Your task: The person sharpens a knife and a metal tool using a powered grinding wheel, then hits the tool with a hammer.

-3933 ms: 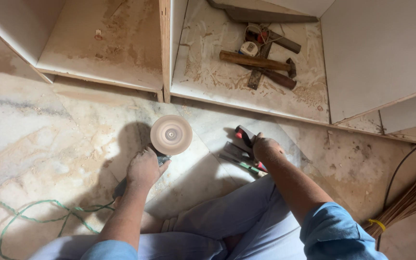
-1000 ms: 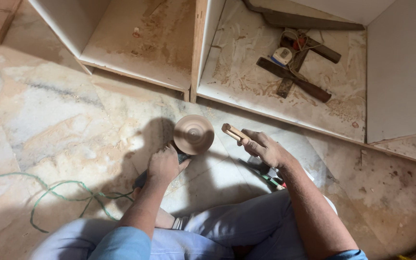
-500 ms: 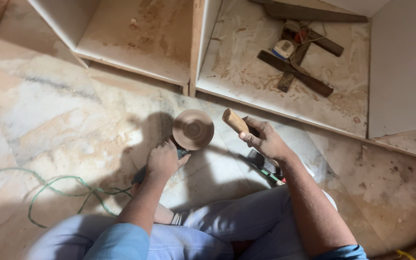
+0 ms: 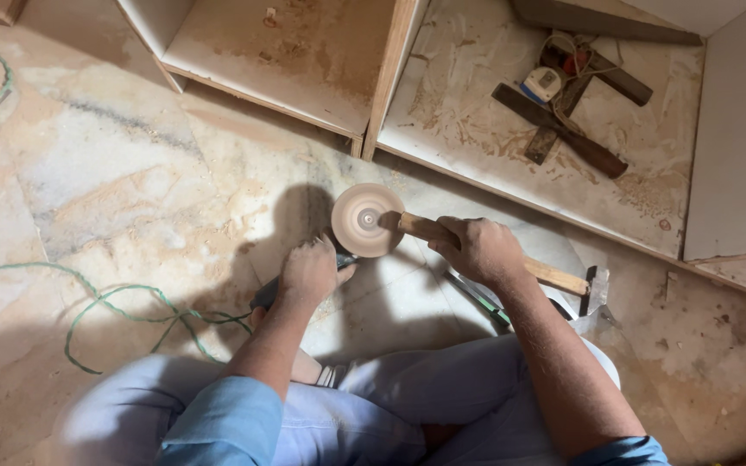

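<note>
— What do the hands hold?
— The left hand (image 4: 308,269) has its grip closed on the grinder (image 4: 338,250) lying on the floor (image 4: 114,173). The right hand (image 4: 477,250) grips the hammer (image 4: 554,276) handle, its wooden end touching the disc (image 4: 366,219).

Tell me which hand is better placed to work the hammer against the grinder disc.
Right. The right hand grips the hammer, its handle end touching the disc. The left hand is busy holding the grinder body down.
</note>
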